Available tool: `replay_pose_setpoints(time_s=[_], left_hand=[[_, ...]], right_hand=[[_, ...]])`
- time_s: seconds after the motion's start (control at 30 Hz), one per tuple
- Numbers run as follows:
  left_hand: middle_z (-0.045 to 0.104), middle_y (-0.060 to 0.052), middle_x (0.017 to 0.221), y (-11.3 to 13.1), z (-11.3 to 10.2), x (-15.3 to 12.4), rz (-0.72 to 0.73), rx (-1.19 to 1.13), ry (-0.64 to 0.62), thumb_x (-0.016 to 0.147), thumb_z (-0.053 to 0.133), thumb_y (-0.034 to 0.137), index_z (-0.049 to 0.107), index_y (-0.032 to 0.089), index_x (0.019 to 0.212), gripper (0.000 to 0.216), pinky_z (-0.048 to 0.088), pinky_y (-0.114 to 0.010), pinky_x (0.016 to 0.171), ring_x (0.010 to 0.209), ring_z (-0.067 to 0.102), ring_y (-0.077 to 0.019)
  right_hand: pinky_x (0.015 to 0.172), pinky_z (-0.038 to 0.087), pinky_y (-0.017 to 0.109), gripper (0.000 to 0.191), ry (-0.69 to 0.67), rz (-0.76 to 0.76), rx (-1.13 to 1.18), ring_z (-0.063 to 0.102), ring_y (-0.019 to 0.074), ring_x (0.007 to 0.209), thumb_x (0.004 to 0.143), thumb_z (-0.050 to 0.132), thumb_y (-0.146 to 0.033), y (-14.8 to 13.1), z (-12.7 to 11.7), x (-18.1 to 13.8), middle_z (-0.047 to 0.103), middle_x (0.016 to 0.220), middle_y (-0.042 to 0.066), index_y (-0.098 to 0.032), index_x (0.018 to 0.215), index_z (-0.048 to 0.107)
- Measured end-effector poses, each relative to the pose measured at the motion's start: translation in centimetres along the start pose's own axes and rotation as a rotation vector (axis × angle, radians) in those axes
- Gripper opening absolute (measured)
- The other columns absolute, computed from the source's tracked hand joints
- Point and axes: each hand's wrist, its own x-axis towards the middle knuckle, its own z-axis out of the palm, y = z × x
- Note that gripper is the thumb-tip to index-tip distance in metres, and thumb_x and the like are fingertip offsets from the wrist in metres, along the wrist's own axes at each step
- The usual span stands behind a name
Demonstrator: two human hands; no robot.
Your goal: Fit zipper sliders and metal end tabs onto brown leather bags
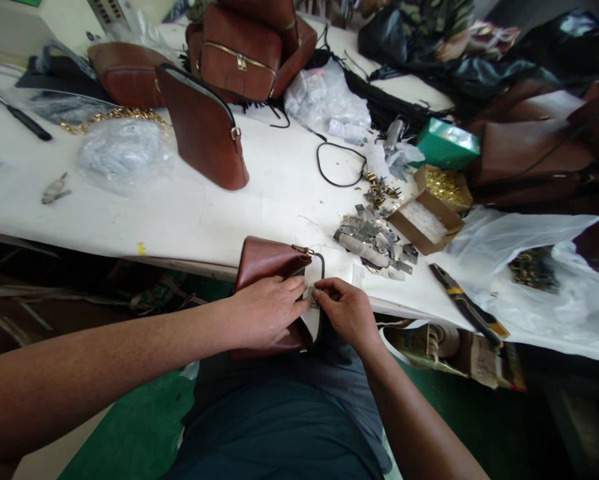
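Note:
A brown leather handbag (269, 255) lies on its side at the table's front edge, partly over my lap, its pale-lined opening facing right. Across it rests my left hand (267, 312), fingers reaching to the opening and gripping the bag there. My right hand (348, 313) is closed in a pinch at the mouth of the bag. Between its fingertips is a small grey metal plate (310, 294), lying against the lining. Part of the plate and the inside of the bag are hidden by my fingers.
Loose metal plates (374, 237) lie heaped beyond my right hand, beside cardboard boxes (424, 223) of small parts. Pliers (467, 307) lie at the right edge. A finished-looking brown bag (204, 130) stands farther back. Across the table sits another person (439, 30).

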Motion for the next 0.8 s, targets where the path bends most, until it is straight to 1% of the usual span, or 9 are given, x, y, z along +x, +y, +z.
replay_pose_setpoints(time_s=[0.17,0.33,0.43,0.53,0.63,0.73,0.8], left_hand=[[0.059,-0.021,0.142,0.0,-0.2,0.1,-0.004,0.014,-0.038,0.093,0.064,0.034,0.059,0.012,0.137,0.05,0.047,-0.045,0.107,0.136,0.051,-0.0349],[0.058,-0.021,0.142,0.0,-0.3,0.3,-0.006,0.025,-0.044,0.092,0.065,0.034,0.059,0.012,0.136,0.05,0.048,-0.044,0.108,0.135,0.051,-0.0342],[0.058,-0.02,0.142,0.0,-0.3,0.3,-0.002,0.039,-0.052,0.091,0.067,0.035,0.06,0.012,0.135,0.05,0.048,-0.044,0.107,0.134,0.051,-0.0339],[0.059,-0.019,0.141,0.1,-0.3,0.4,-0.004,0.048,-0.051,0.093,0.066,0.035,0.062,0.014,0.133,0.046,0.049,-0.043,0.107,0.133,0.052,-0.0333],[0.059,-0.019,0.141,0.2,-0.4,0.5,-0.011,0.055,-0.056,0.096,0.061,0.034,0.063,0.014,0.131,0.041,0.05,-0.043,0.105,0.132,0.053,-0.0325],[0.059,-0.019,0.141,0.3,-0.6,0.7,-0.018,0.053,-0.068,0.096,0.061,0.033,0.062,0.014,0.132,0.041,0.051,-0.043,0.104,0.133,0.052,-0.0322],[0.059,-0.019,0.139,0.4,-0.8,0.7,-0.02,0.045,-0.078,0.095,0.063,0.033,0.061,0.014,0.133,0.043,0.051,-0.043,0.105,0.134,0.051,-0.0322]], right_hand=[[0.06,0.046,0.03,0.023,-0.043,0.003,0.015,0.063,0.0181,0.065,0.084,0.071,-0.04,0.2,-0.2,0.2,0.074,0.075,0.001,-0.022,0.097,0.079],[0.061,0.046,0.03,0.021,-0.04,-0.022,-0.017,0.062,0.0176,0.065,0.086,0.07,-0.04,0.2,-0.3,0.2,0.073,0.074,0.0,-0.023,0.097,0.078],[0.062,0.046,0.029,0.02,-0.034,-0.039,-0.028,0.061,0.0168,0.065,0.088,0.069,-0.037,0.4,-0.2,0.0,0.07,0.074,-0.001,-0.024,0.101,0.076],[0.064,0.047,0.029,0.022,-0.017,-0.075,-0.025,0.061,0.0166,0.067,0.089,0.069,-0.035,0.7,-0.1,-0.3,0.068,0.076,-0.001,-0.023,0.106,0.073],[0.069,0.05,0.03,0.021,0.0,-0.108,0.0,0.063,0.0177,0.072,0.089,0.069,-0.035,1.0,0.0,-1.0,0.07,0.083,0.002,-0.021,0.104,0.073],[0.07,0.051,0.029,0.026,0.032,-0.092,0.031,0.065,0.0176,0.073,0.09,0.069,-0.037,1.2,0.3,-1.9,0.071,0.084,0.002,-0.021,0.109,0.074],[0.069,0.052,0.029,0.026,0.087,-0.072,0.032,0.066,0.0173,0.071,0.091,0.069,-0.037,1.3,0.5,-2.5,0.072,0.084,0.001,-0.022,0.111,0.075]])
